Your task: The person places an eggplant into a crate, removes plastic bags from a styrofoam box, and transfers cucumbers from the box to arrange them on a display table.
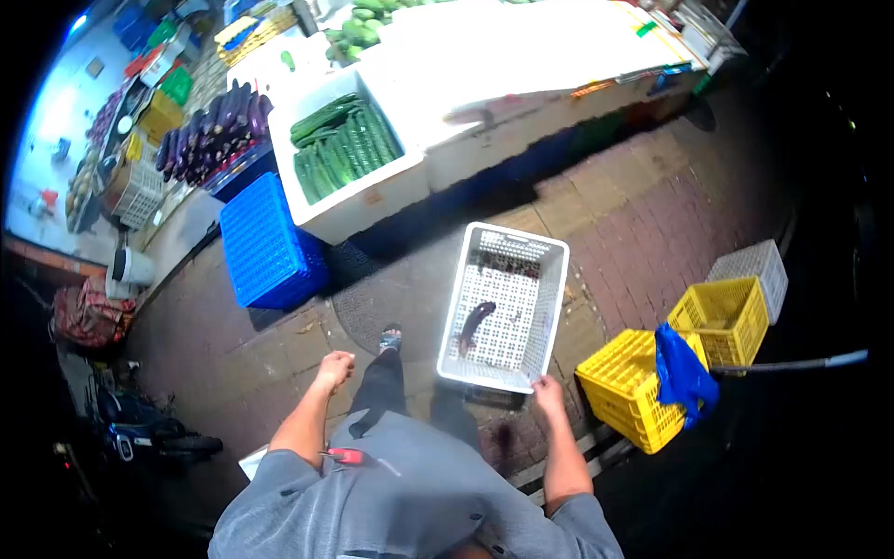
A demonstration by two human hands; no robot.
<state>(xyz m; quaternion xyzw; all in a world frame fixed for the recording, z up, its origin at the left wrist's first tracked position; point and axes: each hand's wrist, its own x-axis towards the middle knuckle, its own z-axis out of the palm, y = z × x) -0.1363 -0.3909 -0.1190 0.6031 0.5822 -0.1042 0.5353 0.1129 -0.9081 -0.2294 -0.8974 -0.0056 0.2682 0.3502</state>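
My right hand [548,391] grips the near right corner of a white plastic crate [450,321], which is tilted in front of me above the pavement. Inside lies one dark, curved eggplant [477,326], with dark scraps near the far wall. My left hand [337,366] is closed in a loose fist, apart from the crate and to its left; nothing shows in it. A red-handled tool [345,456] hangs at the front of my grey shirt.
Ahead, a foam box of cucumbers [340,149] stands at the stall's edge beside piled eggplants [219,126]. A blue crate [265,242] sits on the left. To the right are yellow crates [633,387] with a blue bag [684,377] and a grey crate [759,265].
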